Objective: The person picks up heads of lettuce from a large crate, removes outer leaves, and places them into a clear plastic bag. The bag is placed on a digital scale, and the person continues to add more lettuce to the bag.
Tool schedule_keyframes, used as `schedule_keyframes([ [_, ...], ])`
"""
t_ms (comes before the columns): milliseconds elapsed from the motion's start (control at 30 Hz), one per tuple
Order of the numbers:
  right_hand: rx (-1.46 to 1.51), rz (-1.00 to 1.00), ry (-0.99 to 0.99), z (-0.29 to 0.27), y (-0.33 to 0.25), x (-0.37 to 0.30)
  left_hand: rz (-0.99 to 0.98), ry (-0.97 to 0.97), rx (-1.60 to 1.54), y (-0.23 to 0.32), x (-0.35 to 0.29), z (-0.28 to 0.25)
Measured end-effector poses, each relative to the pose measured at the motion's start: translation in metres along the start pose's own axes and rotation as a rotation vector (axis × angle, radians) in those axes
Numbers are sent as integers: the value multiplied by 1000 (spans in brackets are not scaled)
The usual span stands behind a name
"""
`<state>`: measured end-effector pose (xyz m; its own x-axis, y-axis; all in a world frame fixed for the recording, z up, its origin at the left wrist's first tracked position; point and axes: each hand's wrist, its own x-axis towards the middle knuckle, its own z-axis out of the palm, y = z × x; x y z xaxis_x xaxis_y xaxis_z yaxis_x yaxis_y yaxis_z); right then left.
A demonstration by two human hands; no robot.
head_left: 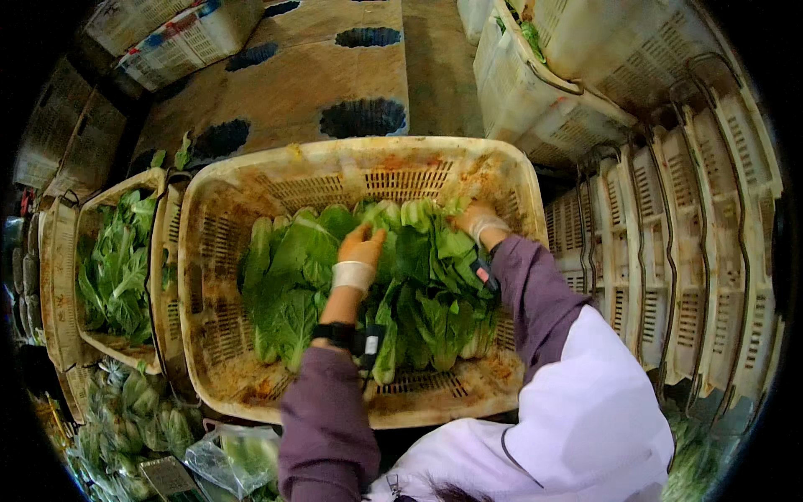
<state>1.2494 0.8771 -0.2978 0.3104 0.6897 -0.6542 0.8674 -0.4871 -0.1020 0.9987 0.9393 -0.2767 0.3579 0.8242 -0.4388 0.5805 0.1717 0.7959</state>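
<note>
A large, stained, cream plastic crate (pixel 360 153) lies in front of me. Leafy green heads (pixel 301 251) are packed in it side by side, some with pale stem ends toward the far side. My left hand (pixel 361 251), white at the wrist, lies over the middle of the greens with its fingers stretched forward on the leaves. Toward the far right of the pile, my right hand (pixel 474 219) has its fingers curled at the stem end of a leafy green head (pixel 454 209). Leaves partly hide its fingertips.
A smaller crate of loose leaves (pixel 117 259) stands left. Bagged greens (pixel 134 410) and a clear plastic bag (pixel 230 456) are at lower left. Stacked crates with metal handles (pixel 669 243) line the right. Beyond lies a brown board (pixel 284 84) with dark oval holes; another crate (pixel 535 92) stands far right.
</note>
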Motion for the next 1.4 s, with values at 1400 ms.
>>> schedule_keyframes([
  [1400, -58, -2164, -201, 80, -290, -468, 290, 272, -1617, -135, -583, -74],
])
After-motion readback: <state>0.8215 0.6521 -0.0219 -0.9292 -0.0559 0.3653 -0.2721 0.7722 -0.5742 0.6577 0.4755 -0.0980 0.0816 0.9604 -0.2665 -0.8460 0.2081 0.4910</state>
